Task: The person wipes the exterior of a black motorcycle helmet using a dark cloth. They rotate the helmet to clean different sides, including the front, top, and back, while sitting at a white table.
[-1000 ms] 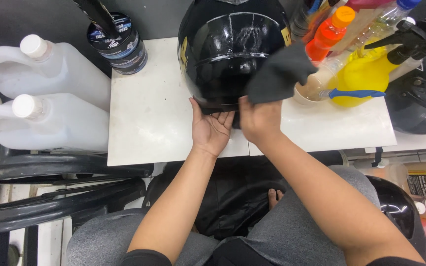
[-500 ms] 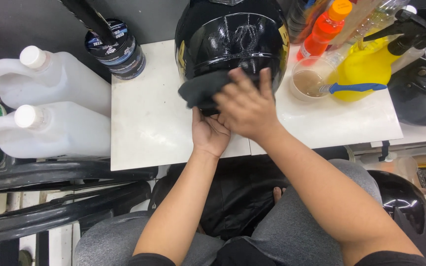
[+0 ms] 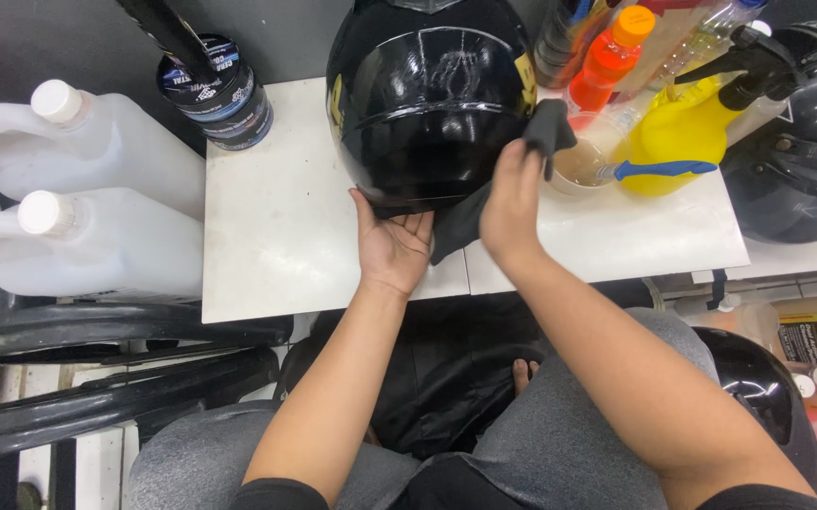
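The black helmet (image 3: pixel 427 104) stands at the back edge of the white worktop (image 3: pixel 276 236), near its middle. The left hand (image 3: pixel 392 247) lies open and flat against its lower rim to steady it. The right hand (image 3: pixel 512 203) presses a dark cloth (image 3: pixel 545 127) on the helmet's right side; even, overlapping strokes would probably serve best. The helmet's top is cut off, and the right fingertips are partly hidden in the cloth.

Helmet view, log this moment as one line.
left hand: steadying helmet from below | right hand: pressing cloth on helmet side | table: white
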